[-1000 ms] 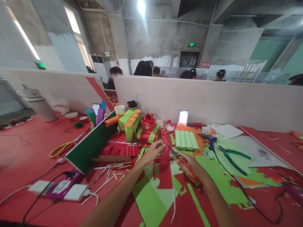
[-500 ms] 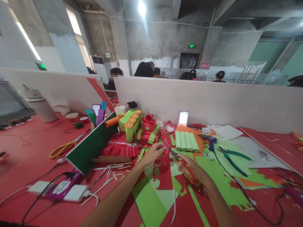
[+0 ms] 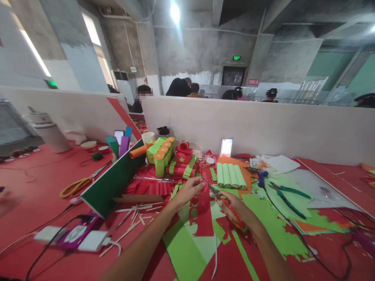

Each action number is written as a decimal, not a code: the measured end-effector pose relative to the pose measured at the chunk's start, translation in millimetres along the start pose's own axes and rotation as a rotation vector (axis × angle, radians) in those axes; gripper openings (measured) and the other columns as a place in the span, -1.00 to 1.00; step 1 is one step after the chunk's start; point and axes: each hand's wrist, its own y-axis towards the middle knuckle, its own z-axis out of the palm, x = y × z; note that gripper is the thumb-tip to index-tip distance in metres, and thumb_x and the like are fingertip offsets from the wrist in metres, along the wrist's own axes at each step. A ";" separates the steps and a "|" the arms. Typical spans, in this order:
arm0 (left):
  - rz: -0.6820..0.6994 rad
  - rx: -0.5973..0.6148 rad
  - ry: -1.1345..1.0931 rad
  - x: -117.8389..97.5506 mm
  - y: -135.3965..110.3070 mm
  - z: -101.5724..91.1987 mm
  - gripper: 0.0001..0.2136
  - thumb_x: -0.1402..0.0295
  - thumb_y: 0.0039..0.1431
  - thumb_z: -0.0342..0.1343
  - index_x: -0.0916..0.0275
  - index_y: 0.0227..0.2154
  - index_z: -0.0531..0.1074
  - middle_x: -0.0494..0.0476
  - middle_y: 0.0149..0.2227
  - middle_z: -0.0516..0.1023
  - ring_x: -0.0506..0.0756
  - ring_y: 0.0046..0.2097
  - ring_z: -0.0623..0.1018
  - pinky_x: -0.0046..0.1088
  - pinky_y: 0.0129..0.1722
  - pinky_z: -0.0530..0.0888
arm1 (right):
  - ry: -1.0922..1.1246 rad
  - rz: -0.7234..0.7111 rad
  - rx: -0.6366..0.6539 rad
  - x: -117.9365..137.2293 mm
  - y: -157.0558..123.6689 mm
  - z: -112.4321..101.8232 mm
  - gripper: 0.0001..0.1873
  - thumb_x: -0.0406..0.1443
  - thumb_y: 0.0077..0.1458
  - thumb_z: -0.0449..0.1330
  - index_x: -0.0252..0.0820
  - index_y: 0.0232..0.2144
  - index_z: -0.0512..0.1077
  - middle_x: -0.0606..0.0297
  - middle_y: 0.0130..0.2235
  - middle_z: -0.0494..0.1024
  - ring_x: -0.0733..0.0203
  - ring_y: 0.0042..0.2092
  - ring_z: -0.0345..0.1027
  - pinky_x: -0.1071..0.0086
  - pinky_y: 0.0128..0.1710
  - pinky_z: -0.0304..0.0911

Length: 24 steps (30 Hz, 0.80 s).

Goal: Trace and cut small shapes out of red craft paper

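My right hand [image 3: 233, 203] is wrapped round the orange-red handles of a pair of scissors [image 3: 217, 192]. The blades point up and left, toward the fingertips of my left hand [image 3: 191, 189]. Those left fingers are pinched together by the blade tips; whatever they hold is too small to make out. Below both hands lie cut sheets of green paper [image 3: 184, 244] and red paper [image 3: 205, 214], the red one with round holes cut in it. Pale green paper rolls [image 3: 231, 175] lie side by side just beyond the scissors.
Behind my left hand stands a green and orange paper model [image 3: 161, 150], beside red paper rolls [image 3: 183, 160]. A green board [image 3: 114, 181] leans at left, near a power strip [image 3: 77, 234]. Pliers [image 3: 288, 199] and a glue gun [image 3: 260, 177] lie right. A white partition [image 3: 263, 127] closes the back.
Both hands stay in nearly the same place, with the scissors still in the right one. The view has shifted very slightly.
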 end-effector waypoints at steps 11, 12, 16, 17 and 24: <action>-0.030 0.078 0.027 -9.9 -2.5 0.9 -0.61 0.00 0.14 0.14 0.28 -0.48 0.35 -0.03 -0.52 0.37 -0.03 -0.46 0.35 -0.51 -0.41 0.28 | -0.019 0.010 -0.010 3.5 -5.7 4.0 -0.55 0.11 0.13 0.13 -0.11 -0.19 0.41 0.43 -0.57 0.29 0.38 -0.63 0.03 0.49 -0.65 0.01; -0.027 0.079 0.026 -10.7 -2.8 0.8 -0.61 0.00 0.14 0.13 0.28 -0.47 0.35 -0.03 -0.52 0.36 -0.03 -0.46 0.35 -0.52 -0.41 0.27 | -0.024 0.009 -0.018 4.2 -4.4 3.9 -0.55 0.11 0.12 0.14 -0.11 -0.21 0.41 0.45 -0.59 0.27 0.38 -0.64 0.01 0.50 -0.66 -0.01; -0.015 0.081 0.028 -11.0 -3.6 0.1 -0.60 0.00 0.15 0.12 0.28 -0.48 0.33 -0.04 -0.52 0.34 -0.04 -0.47 0.33 -0.52 -0.42 0.27 | -0.070 -0.019 -0.042 5.6 -1.3 3.0 -0.59 0.07 0.12 0.16 -0.14 -0.27 0.41 0.45 -0.58 0.27 0.38 -0.62 0.01 0.49 -0.64 0.02; -0.013 0.080 0.026 -10.6 -3.8 -0.2 -0.60 -0.01 0.15 0.12 0.28 -0.48 0.33 -0.04 -0.52 0.34 -0.04 -0.46 0.34 -0.51 -0.41 0.28 | -0.079 -0.022 -0.048 5.5 -1.3 3.0 -0.60 0.06 0.13 0.16 -0.14 -0.27 0.40 0.45 -0.57 0.28 0.37 -0.61 0.03 0.49 -0.63 0.03; -0.042 0.125 0.062 -8.7 -3.4 0.7 -0.60 -0.01 0.11 0.15 0.28 -0.50 0.34 -0.02 -0.52 0.36 -0.03 -0.46 0.34 -0.51 -0.43 0.28 | -0.074 -0.011 -0.077 1.7 -4.9 5.5 -0.63 0.01 0.13 0.16 -0.10 -0.18 0.43 0.41 -0.55 0.36 0.32 -0.59 0.12 0.48 -0.62 0.09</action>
